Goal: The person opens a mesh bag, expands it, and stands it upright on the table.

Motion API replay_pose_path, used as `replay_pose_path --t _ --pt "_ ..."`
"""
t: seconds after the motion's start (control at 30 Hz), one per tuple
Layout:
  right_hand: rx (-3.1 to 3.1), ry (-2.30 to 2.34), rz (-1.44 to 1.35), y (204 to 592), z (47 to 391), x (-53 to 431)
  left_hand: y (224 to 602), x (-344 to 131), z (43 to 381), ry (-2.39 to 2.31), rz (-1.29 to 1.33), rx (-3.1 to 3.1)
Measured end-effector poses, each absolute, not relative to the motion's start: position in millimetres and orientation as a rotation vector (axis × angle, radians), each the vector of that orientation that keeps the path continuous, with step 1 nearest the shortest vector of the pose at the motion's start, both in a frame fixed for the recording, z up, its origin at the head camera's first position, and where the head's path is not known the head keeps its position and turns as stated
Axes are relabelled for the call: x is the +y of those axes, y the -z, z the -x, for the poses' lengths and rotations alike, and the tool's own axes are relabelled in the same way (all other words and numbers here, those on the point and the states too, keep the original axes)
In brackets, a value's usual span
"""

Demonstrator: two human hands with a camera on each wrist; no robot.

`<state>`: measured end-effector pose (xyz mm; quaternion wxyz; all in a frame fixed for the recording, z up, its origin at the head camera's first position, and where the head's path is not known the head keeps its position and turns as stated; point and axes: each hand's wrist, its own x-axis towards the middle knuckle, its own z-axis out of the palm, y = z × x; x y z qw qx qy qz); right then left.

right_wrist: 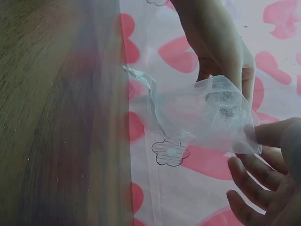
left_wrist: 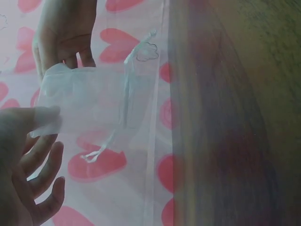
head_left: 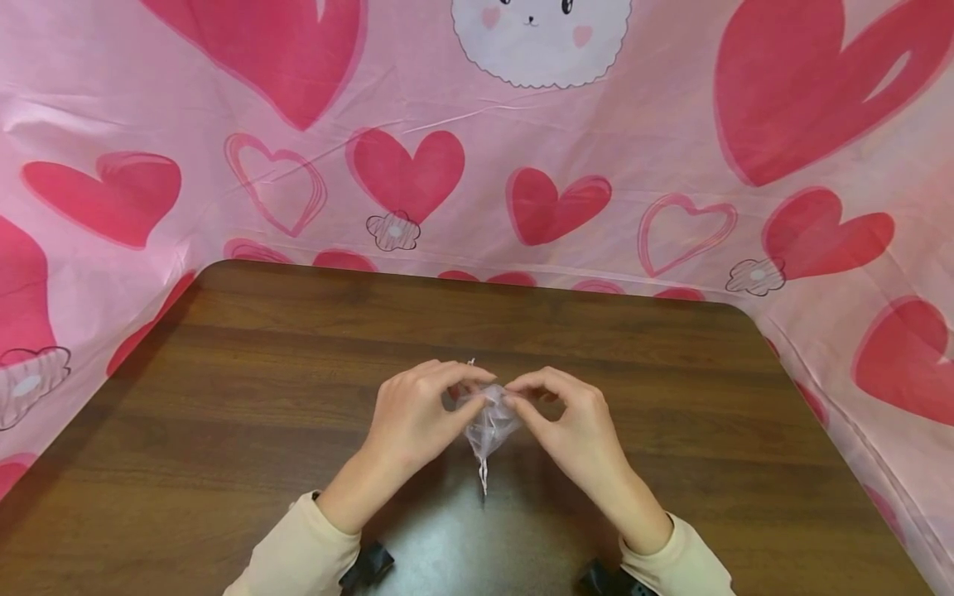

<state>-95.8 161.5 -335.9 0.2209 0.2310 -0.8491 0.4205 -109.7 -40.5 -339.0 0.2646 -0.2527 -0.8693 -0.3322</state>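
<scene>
A small sheer white drawstring pouch (head_left: pixel 492 420) is held up over the table between both hands. My left hand (head_left: pixel 421 414) pinches one corner of it between thumb and fingers. At the other corner, my right hand (head_left: pixel 572 414) has its thumb and index finger on the fabric. In the left wrist view the pouch (left_wrist: pixel 89 96) is spread between the two hands, its thin white cord (left_wrist: pixel 126 94) running across near the far end. The right wrist view shows layered mesh in the pouch (right_wrist: pixel 207 110) near the fingers, with knotted cord ends (right_wrist: pixel 134 73) sticking out.
A dark brown wooden table (head_left: pixel 261 397) with rounded far corners lies beneath the hands. Pink cloth (head_left: pixel 477 108) printed with red hearts hangs behind it and along both sides. Black devices (head_left: pixel 368 567) sit at both wrists, beside the cream sleeves (head_left: pixel 298 550).
</scene>
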Motion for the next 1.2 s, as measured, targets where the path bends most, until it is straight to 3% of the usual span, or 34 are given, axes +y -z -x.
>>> replay_pose_path --t 0.63,1.2 --pt "-2.366 -1.086 -0.487 334.1 95.0 162.1 339.9 -39.6 110.8 0.891 0.601 -2.362" --pt "-2.382 -1.048 -0.476 335.1 96.2 163.7 339.9 -38.6 108.3 0.940 0.817 -2.345"
